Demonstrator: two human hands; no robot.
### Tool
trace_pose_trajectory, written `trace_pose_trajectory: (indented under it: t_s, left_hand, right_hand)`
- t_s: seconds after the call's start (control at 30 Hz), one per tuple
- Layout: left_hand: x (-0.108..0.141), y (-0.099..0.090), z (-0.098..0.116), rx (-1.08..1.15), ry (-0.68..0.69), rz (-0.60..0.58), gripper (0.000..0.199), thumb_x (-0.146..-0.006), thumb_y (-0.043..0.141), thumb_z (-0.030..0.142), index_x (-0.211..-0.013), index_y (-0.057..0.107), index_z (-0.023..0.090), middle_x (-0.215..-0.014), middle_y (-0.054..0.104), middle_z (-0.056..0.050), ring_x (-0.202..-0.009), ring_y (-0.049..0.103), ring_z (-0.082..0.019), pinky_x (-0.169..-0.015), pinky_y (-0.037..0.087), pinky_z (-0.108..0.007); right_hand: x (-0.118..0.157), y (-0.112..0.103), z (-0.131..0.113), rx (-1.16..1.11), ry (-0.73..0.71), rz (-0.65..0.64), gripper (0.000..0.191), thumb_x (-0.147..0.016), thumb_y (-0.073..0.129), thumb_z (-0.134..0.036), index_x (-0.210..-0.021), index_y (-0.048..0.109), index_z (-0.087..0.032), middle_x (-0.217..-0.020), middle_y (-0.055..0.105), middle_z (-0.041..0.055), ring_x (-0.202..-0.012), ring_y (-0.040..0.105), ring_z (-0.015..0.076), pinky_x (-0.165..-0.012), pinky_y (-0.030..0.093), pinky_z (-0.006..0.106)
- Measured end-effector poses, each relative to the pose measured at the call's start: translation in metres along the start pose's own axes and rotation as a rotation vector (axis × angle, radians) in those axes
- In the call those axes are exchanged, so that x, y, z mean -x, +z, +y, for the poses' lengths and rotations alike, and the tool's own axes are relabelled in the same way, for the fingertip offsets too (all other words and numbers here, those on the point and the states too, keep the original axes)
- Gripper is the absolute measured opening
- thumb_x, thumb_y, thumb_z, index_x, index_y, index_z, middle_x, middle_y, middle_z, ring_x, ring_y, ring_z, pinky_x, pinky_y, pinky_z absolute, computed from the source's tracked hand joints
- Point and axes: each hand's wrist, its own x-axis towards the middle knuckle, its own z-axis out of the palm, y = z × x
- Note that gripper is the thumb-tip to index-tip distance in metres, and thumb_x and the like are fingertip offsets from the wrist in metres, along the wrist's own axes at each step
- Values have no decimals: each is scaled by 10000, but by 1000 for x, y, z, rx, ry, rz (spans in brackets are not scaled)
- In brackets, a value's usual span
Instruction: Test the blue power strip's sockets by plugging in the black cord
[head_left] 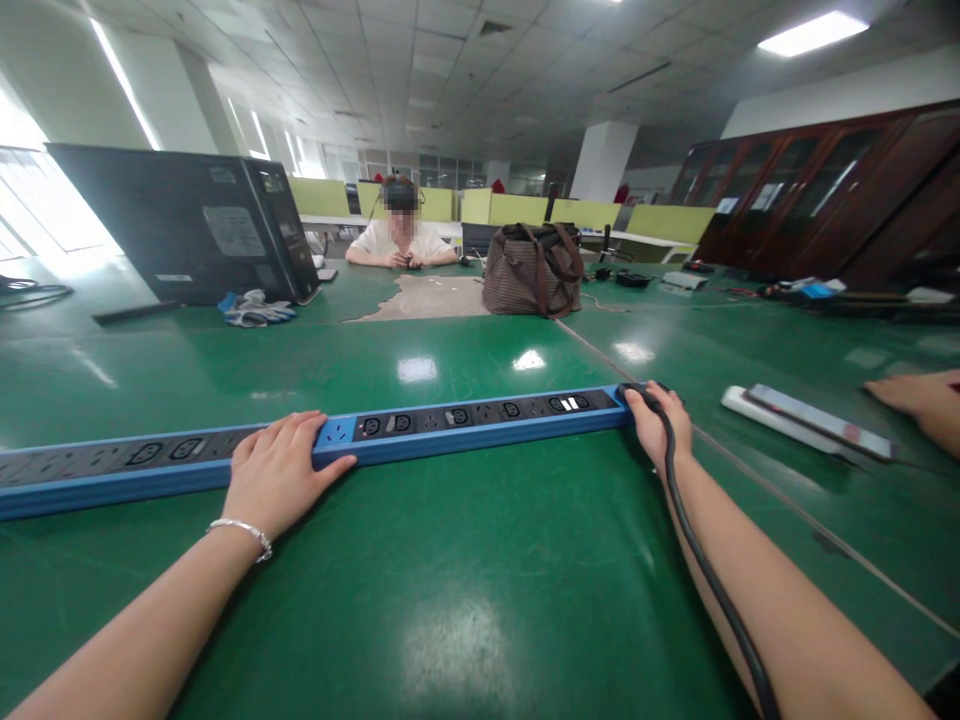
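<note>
A long blue power strip (pixel 487 432) with black socket sections lies across the table, running from the left edge to right of centre. My left hand (pixel 274 468), wearing a silver bracelet at the wrist, lies over its middle with the fingers on the far side and the thumb along the near face. At the strip's right end, my right hand (pixel 649 428) is closed around the spot where the black power cord (pixel 686 520) comes out. From there the cord passes over the hand and down along my forearm.
The green table (pixel 450 560) is wide. A phone (pixel 825 420) on a white bar and another person's hand (pixel 919 402) are at right. Farther off are a computer case (pixel 180 225), gloves (pixel 256 308), a brown bag (pixel 529 270) and a seated person (pixel 401 240).
</note>
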Motion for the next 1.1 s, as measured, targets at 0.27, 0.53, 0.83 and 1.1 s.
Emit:
trace_pose_trajectory:
  t_s: [0.27, 0.53, 0.83, 1.1]
  left_hand:
    - [0, -4, 2, 13, -4, -11, 658, -763, 433, 602, -1255, 472, 167, -1288, 519, -158, -1210, 437, -339, -998, 294, -503]
    - [1, -3, 2, -4, 4, -6, 647, -772, 427, 605, -1246, 473, 167, -1292, 517, -155, -1207, 437, -337, -990, 303, -501]
    - [0, -3, 1, -10, -2, -15, 625, -772, 429, 599, -1253, 471, 202, -1290, 524, -144, -1207, 444, -329, -998, 299, -493]
    - [0, -3, 1, -20, 3, -13, 629, -777, 425, 603, -1242, 472, 181, -1290, 521, -151, -1201, 448, -332, -1000, 298, -496]
  right_hand:
    - [3, -1, -10, 27, -4, 23, 421, -714, 536, -491, -920, 682, -154, -1029, 651, 125, -1030, 545, 273, -956, 381, 429]
    - [3, -8, -17, 67, 9, -28, 439, -712, 521, -513, -919, 690, -164, -944, 672, 111, -903, 581, 271, -849, 434, 431]
    - [4, -7, -17, 73, -5, -2, 402, -716, 534, -520, -867, 698, -185, -881, 687, 89, -846, 604, 267, -782, 456, 398]
    - [0, -9, -14, -121, 43, 329, 521, -768, 479, -577, -921, 680, -121, -893, 687, 142, -818, 617, 253, -753, 463, 350]
